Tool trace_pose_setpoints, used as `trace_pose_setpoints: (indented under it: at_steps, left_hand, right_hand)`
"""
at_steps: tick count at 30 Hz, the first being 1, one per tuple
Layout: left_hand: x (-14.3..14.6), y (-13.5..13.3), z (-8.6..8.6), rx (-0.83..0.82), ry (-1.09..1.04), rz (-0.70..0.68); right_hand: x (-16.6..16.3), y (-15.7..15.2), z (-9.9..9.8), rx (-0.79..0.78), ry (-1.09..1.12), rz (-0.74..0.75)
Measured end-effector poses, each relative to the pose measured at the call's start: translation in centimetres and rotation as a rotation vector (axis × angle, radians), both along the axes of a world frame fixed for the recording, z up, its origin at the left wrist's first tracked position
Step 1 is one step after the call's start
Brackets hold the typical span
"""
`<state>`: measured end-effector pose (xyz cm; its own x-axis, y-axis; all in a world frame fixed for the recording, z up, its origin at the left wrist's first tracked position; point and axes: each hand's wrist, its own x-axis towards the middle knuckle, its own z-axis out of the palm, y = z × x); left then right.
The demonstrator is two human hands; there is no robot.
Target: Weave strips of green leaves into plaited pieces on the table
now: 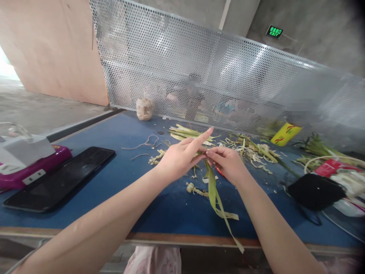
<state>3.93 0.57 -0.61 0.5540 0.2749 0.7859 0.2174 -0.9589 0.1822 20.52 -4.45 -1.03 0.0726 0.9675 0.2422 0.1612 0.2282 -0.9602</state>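
Note:
Over the blue table, my left hand (182,156) and my right hand (228,161) meet with their fingertips close together. A long green leaf strip (212,186) hangs down from between them, its pale thin tails reaching past the table's front edge. My left index finger points up and away, while its thumb and other fingers pinch the strip. Thumb and forefinger of my right hand are pressed together at the strip's upper end. Partly hidden behind my right hand lies something orange-red (220,171). A small braided straw piece (196,189) rests below the hands.
Pale leaf strips (185,133) and a heap of scraps (256,150) lie behind my hands. On the left are a black phone (62,177) and a purple power strip (54,158). A yellow packet (286,134), a black pouch (316,191) and a perforated metal screen (171,64) also stand around.

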Motion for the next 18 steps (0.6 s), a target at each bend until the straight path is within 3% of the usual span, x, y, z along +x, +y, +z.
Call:
trace_pose_setpoints:
  at_steps: [6,13,18]
  left_hand:
    - [0.05,0.11,-0.4,0.046,0.029,0.104]
    - [-0.1,-0.08,-0.04,0.41,0.219,0.172]
    - [0.26,-0.39,0.18,0.424,0.25,0.197]
  right_hand:
    - [-0.15,0.26,-0.37,-0.034,0.029,-0.06]
    - [-0.29,0.39,-0.68,-0.064,0.076,-0.069]
    - [0.07,0.45,-0.92,-0.035,0.012,-0.105]
